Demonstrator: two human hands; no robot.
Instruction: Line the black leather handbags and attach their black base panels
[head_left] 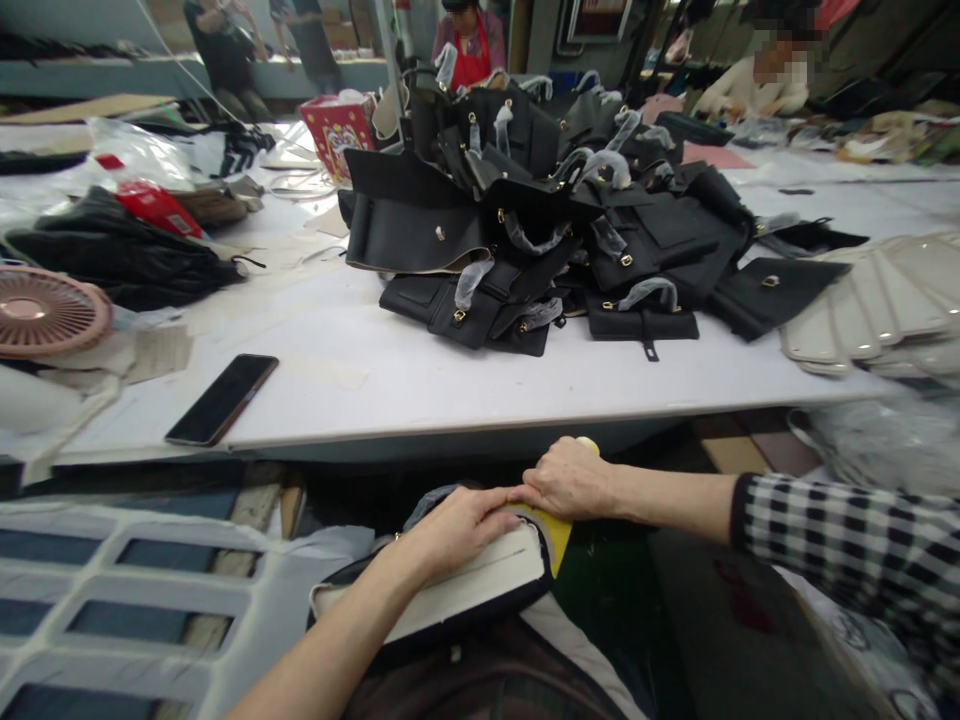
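Observation:
A black bag point(517, 605) with a cream panel point(465, 595) lies across my lap, below the table edge. My left hand point(469, 530) holds its far upper edge, with the thumb over the cream side and the fingers partly hidden. Against the bag's right end, my right hand point(570, 482) is closed round a yellow tool point(556, 545). A rounded yellow end pokes out above the fist and a flat yellow part shows below; its exact kind is unclear. The two hands touch at the fingertips.
On the white table point(322, 400) lie a heap of black bags point(540, 220) with wrapped handles, a phone point(223, 400), a pink fan point(45, 310), cream panels point(870, 305) and a red box point(337, 135). A white slotted frame point(127, 520) is at lower left. Several people are beyond.

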